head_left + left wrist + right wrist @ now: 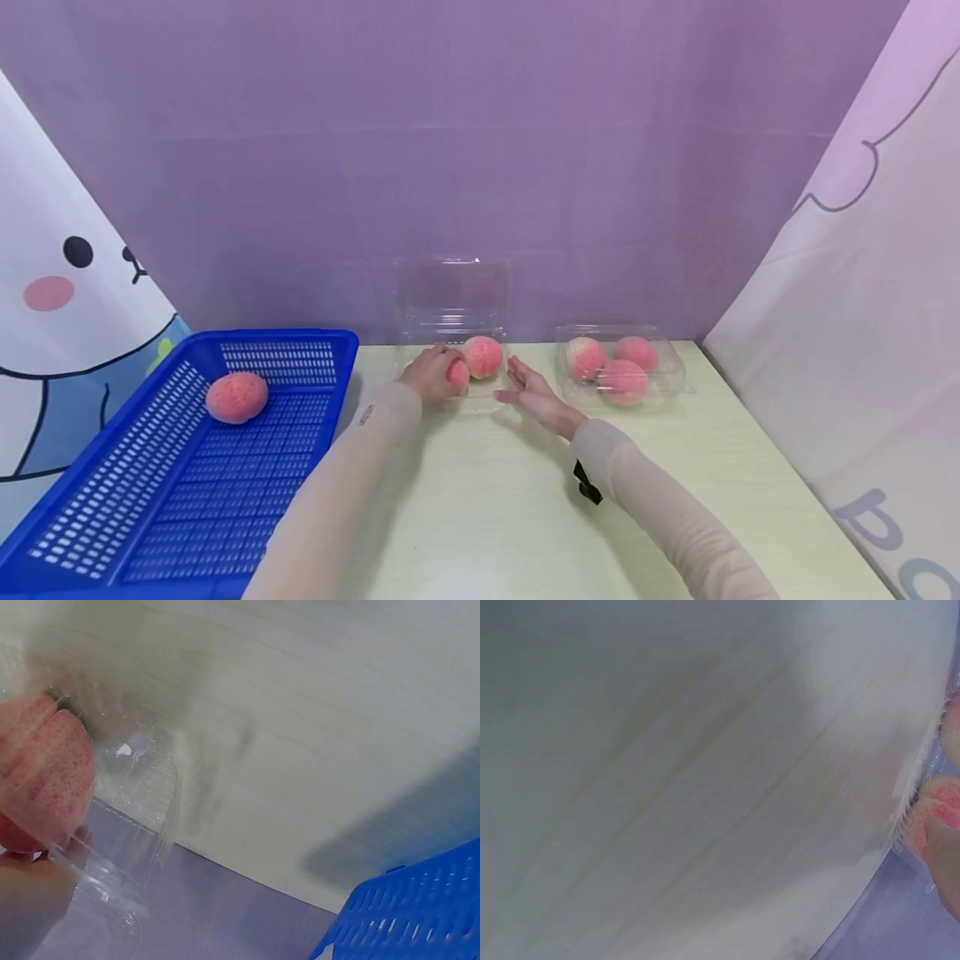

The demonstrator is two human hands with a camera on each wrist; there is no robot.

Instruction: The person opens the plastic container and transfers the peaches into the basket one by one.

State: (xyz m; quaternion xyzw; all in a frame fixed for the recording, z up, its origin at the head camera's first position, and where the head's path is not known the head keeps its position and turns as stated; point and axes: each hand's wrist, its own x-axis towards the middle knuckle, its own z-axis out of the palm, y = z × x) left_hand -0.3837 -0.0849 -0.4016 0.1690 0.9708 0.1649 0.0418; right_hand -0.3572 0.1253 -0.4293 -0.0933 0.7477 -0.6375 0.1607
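Note:
My left hand grips a pink peach in the left part of an open clear plastic clamshell box, its lid standing up at the back. Beside that fruit sits a second peach, in the box's right part. My right hand is held with fingers extended at the box's right side, nothing in its grasp. In the left wrist view, a creased peach lies close to the left hand. A finger overlaps a peach in the right wrist view.
At the left stands a blue perforated basket with one peach inside. Right of the hands, a closed clear box holds three peaches. A purple curtain hangs behind the pale wooden table.

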